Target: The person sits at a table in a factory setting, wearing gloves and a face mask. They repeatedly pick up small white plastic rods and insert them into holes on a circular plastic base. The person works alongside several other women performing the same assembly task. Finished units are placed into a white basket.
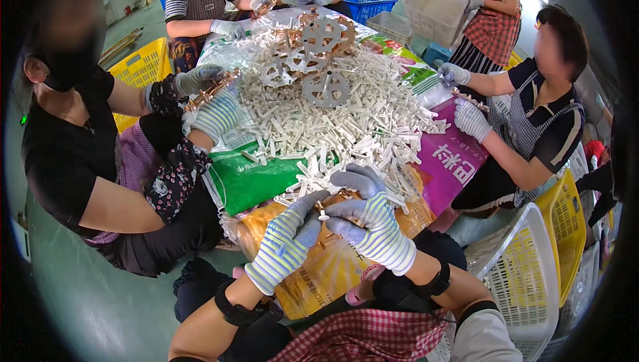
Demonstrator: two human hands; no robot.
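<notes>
My left hand [285, 241] and my right hand [368, 223], both in striped knit gloves, together hold a small brown plastic frame with white pieces on it [331, 203] at the near edge of the table. Just beyond my hands spreads a big heap of small white plastic sticks [333, 122]. Several round wheel-like frames [325, 86] lie on top of the heap farther back.
Coloured sacks [249, 179] cover the table. A person on the left [73, 136] and one on the right [532, 109] handle similar frames; two more sit at the far end. Yellow [143, 66] and white [526, 275] baskets stand on the floor around us.
</notes>
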